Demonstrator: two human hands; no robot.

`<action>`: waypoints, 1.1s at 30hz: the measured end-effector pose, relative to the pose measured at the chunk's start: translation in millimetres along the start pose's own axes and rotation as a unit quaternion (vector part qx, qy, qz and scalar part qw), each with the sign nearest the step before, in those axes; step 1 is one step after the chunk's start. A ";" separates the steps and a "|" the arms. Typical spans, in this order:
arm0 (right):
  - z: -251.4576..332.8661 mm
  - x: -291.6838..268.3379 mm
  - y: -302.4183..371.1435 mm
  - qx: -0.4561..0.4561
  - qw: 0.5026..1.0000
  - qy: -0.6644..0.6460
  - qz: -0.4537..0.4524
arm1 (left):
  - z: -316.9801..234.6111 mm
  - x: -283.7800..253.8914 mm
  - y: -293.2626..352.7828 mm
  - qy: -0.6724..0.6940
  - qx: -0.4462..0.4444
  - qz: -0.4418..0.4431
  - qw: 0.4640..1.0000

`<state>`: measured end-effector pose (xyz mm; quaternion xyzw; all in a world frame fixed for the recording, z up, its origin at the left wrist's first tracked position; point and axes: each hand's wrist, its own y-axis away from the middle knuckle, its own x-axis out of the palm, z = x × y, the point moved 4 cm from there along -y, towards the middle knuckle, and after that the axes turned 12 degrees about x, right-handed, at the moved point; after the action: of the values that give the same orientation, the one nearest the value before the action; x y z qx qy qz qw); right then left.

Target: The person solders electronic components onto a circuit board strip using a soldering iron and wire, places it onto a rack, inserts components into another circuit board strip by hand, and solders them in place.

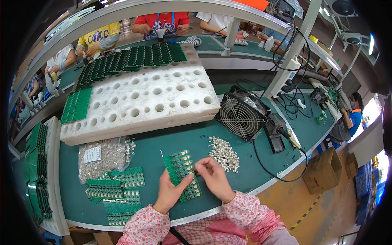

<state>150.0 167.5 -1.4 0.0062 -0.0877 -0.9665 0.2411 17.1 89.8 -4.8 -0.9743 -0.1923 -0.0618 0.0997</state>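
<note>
My left hand [168, 191] grips a green circuit board panel [178, 163] by its lower left side, thumb across its face. Rows of small pale parts sit along the panel's right side. At that right edge, the fingers of my right hand [215, 179] are pinched together; whatever is between them is too small or hidden to make out. Just beyond my right hand lies a loose pile of small whitish metal-looking parts [224, 154]. Several more green circuit board panels [122, 195] overlap on the green bench to the left of my left hand.
A clear bag of small parts [107, 158] lies behind the panels. Beyond it, a holed white foam block [136, 98] carries rows of green boards [134, 59]. A black fan [241, 116] and a corded soldering iron [290, 139] stand to the right. Other people work across the bench.
</note>
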 end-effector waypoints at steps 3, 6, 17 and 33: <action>33.0 -23.5 -11.3 -0.212 0.910 0.335 -0.121 | -0.4 -4.8 -1.1 0.038 -0.014 -0.034 0.999; 45.8 -37.1 -40.3 -0.298 0.836 0.430 -0.165 | -3.3 -2.2 -3.9 0.121 -0.055 -0.058 0.989; 24.7 -46.2 -13.9 -0.298 0.771 0.553 -0.103 | 0.2 -7.7 -2.0 0.100 -0.056 -0.046 0.992; 45.7 -24.7 -41.9 -0.267 0.795 0.539 -0.081 | -1.1 -10.2 -2.2 0.112 -0.061 -0.052 0.990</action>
<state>149.8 223.0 35.6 0.4682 0.3189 -0.8079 0.1627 6.8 87.9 -5.0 -0.9540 -0.2266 -0.1877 0.0582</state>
